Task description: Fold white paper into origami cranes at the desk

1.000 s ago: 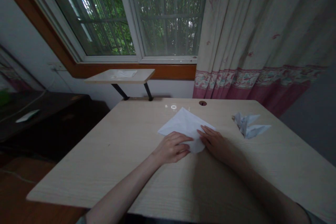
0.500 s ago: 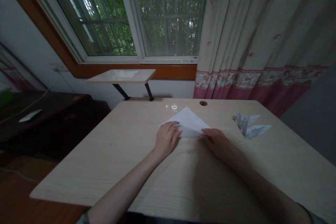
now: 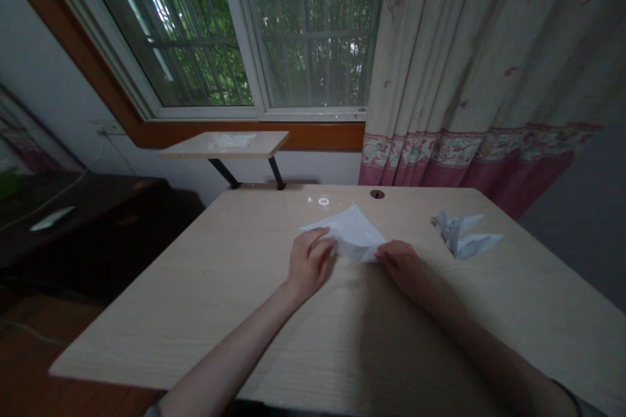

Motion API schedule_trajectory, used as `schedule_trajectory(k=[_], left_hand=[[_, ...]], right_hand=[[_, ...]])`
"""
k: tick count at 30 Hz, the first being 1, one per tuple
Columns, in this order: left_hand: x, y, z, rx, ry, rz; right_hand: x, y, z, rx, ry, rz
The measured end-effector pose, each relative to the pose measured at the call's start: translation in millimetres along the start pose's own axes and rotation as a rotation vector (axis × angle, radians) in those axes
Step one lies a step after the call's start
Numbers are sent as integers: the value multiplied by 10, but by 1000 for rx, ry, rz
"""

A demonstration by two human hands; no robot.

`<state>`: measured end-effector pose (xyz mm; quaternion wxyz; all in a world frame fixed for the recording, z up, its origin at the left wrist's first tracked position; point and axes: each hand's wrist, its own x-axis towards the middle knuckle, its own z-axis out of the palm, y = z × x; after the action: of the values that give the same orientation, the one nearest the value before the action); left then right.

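Note:
A white sheet of folded paper (image 3: 355, 228) lies over the middle of the desk, one corner pointing toward the window. Its near edge curves slightly up off the wood. My left hand (image 3: 310, 260) pinches the left part of that edge between thumb and fingers. At the right end, my right hand (image 3: 400, 260) grips the paper with its fingers closed. The fingertips partly cover the paper's edge on both sides.
Folded paper cranes (image 3: 462, 234) sit on the desk (image 3: 195, 300) to the right. Behind the paper is a round cable hole (image 3: 377, 194). A small raised shelf (image 3: 195, 144) with white paper (image 3: 235, 140) on it stands at the back left, near the window.
The paper has turned slightly and its near edge has lifted into a curve. My left fingers have closed from lying flat on the paper to pinching it. My right hand stays at its end.

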<state>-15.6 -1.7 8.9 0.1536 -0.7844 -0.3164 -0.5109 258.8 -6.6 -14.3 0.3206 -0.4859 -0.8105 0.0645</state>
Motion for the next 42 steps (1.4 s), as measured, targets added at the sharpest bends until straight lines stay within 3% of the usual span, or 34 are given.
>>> schedule_trajectory(k=[4, 10, 15, 24, 31, 42], left_hand=[[-10, 40, -36, -9, -28, 216], [12, 114, -79, -121, -193, 461], [25, 168, -49, -172, -389, 434], [72, 139, 8, 103, -600, 326], [48, 138, 46, 227, -578, 311], [-18, 83, 107, 135, -604, 282]], right_hand=[[-6, 0, 11, 6, 24, -12], [-18, 33, 43, 2, 28, -27], [-18, 3, 5, -11, 12, -22], [-82, 22, 60, 21, 107, -44], [-57, -37, 45, 66, 4, 26], [-18, -97, 5, 35, -93, 28]])
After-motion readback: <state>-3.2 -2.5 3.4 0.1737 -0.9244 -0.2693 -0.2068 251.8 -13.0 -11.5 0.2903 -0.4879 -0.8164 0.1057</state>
